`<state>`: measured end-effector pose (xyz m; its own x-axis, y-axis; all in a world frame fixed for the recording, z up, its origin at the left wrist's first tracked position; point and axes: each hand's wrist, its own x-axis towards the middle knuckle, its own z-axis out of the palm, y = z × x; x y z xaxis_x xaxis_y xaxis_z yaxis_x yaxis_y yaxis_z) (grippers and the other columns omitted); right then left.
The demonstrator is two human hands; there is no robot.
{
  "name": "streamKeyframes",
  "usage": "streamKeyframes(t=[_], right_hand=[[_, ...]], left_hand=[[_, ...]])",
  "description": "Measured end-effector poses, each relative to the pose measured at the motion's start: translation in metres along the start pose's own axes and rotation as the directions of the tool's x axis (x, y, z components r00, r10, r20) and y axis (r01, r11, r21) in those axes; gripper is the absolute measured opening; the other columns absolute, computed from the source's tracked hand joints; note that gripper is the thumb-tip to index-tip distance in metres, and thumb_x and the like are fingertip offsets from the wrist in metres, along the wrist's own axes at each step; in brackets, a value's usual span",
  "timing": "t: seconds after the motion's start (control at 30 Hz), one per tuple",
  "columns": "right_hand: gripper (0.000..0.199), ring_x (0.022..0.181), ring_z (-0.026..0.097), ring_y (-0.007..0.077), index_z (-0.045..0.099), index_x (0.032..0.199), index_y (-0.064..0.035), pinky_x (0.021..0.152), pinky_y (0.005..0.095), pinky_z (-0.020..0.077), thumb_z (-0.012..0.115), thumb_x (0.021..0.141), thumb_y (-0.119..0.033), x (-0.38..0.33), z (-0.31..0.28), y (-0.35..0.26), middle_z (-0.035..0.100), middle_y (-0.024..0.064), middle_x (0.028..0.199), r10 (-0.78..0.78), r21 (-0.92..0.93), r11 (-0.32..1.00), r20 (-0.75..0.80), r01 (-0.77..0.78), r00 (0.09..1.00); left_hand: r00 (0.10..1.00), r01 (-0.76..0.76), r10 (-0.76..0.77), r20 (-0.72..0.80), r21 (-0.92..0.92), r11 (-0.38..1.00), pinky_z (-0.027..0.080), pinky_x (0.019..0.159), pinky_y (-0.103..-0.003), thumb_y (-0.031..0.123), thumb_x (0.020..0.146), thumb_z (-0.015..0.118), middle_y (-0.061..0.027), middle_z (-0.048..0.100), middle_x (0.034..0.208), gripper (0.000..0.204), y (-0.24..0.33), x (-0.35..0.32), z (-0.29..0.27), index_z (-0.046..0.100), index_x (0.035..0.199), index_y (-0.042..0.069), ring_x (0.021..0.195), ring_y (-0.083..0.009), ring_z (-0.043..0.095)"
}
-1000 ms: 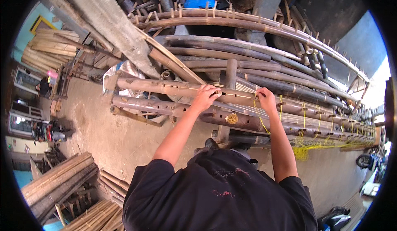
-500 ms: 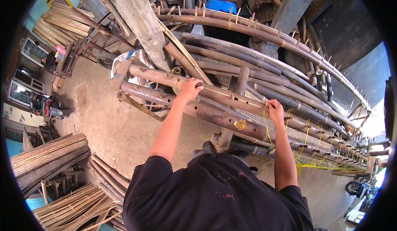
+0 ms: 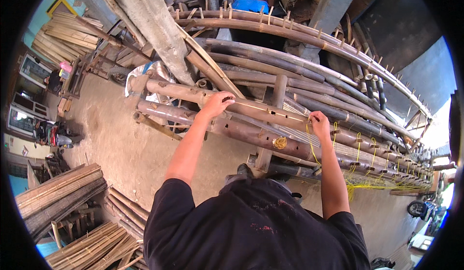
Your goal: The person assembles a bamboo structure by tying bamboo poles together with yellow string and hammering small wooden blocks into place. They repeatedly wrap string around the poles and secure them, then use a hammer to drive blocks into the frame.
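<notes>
Two brown bamboo poles with square holes lie side by side before me, a far pole (image 3: 176, 90) and a near pole (image 3: 237, 129). A thin pale bamboo strip (image 3: 256, 106) runs along the far pole between my hands. My left hand (image 3: 217, 104) is closed at the strip's left end, against the pole. At its right end, my right hand (image 3: 319, 124) pinches it, the fingertips partly hidden. Yellow string (image 3: 310, 142) hangs in a loop from beside my right hand toward the near pole. A small coil of yellowish cord (image 3: 279, 143) rests on the near pole.
Farther right, yellow strings (image 3: 357, 151) link the poles, with a tangle (image 3: 367, 186) below. Behind lie stacked bamboo poles (image 3: 299, 84) and a long pegged bamboo frame (image 3: 290, 28). A concrete post (image 3: 150, 26) stands beyond my left hand. Bamboo slat bundles (image 3: 60, 190) lie lower left.
Both hands keep their holds on the strip. The whole view has shifted slightly; my hands' places along the pole look nearly the same.
</notes>
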<state>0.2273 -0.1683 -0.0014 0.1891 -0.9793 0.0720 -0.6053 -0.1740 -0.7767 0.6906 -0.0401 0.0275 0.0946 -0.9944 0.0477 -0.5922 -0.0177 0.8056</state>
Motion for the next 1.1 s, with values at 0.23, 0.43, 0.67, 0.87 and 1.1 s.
streamKeyframes(t=[0.23,0.43,0.67,0.87,1.1], right_hand=[[0.012,0.088,0.073,0.018,0.074,0.1,-0.002,0.081,0.0308,0.0551,0.069,0.09,-0.008,0.001,0.003,-0.002,0.077,0.0107,0.092,-0.046,-0.007,0.999,-0.014,0.046,0.999],[0.016,0.089,0.075,0.029,0.076,0.1,-0.0068,0.08,0.0385,0.0572,0.072,0.087,-0.016,0.004,0.001,0.005,0.077,0.0141,0.094,-0.001,-0.019,1.0,-0.022,0.001,1.0],[0.015,0.09,0.075,0.0303,0.077,0.1,-0.0108,0.081,0.0397,0.0572,0.072,0.088,-0.019,0.009,-0.003,-0.001,0.077,0.013,0.094,0.029,-0.041,0.999,0.046,-0.027,0.999],[0.016,0.094,0.075,0.0295,0.077,0.102,-0.009,0.082,0.0394,0.0574,0.07,0.088,-0.014,0.007,-0.01,-0.003,0.077,0.0134,0.097,-0.012,-0.015,1.0,0.131,0.014,0.991],[0.026,0.099,0.073,0.0202,0.072,0.118,-0.0045,0.089,0.0322,0.0542,0.067,0.094,-0.01,0.003,-0.021,-0.01,0.078,0.011,0.104,-0.016,0.164,0.986,0.237,-0.024,0.971]], left_hand=[[1.0,-0.024,0.02,-0.024,-0.157,0.987,0.052,0.086,-0.031,0.021,0.095,0.076,-0.0056,0.074,0.106,0.025,-0.015,-0.004,0.004,0.074,0.115,0.006,0.094,-0.0149,0.065],[0.999,-0.018,0.021,0.028,-0.108,0.994,0.053,0.084,-0.029,0.015,0.095,0.075,-0.0059,0.074,0.102,0.024,-0.007,0.004,0.003,0.073,0.116,0.004,0.091,-0.0125,0.065],[0.994,0.106,-0.102,0.033,-0.149,0.983,0.053,0.089,-0.029,0.015,0.098,0.072,-0.0057,0.074,0.107,0.026,-0.006,0.005,0.008,0.07,0.12,0.002,0.095,-0.0119,0.067],[0.924,0.121,-0.262,-0.279,-0.438,0.891,0.054,0.092,-0.029,0.012,0.102,0.067,-0.008,0.07,0.116,0.035,-0.007,-0.016,-0.003,0.061,0.134,-0.001,0.106,-0.0146,0.066],[0.688,0.09,-0.445,-0.573,-0.541,0.836,0.055,0.089,-0.03,0.016,0.105,0.064,-0.0077,0.067,0.118,0.035,-0.003,-0.077,-0.04,0.059,0.135,0.001,0.102,-0.015,0.066]])
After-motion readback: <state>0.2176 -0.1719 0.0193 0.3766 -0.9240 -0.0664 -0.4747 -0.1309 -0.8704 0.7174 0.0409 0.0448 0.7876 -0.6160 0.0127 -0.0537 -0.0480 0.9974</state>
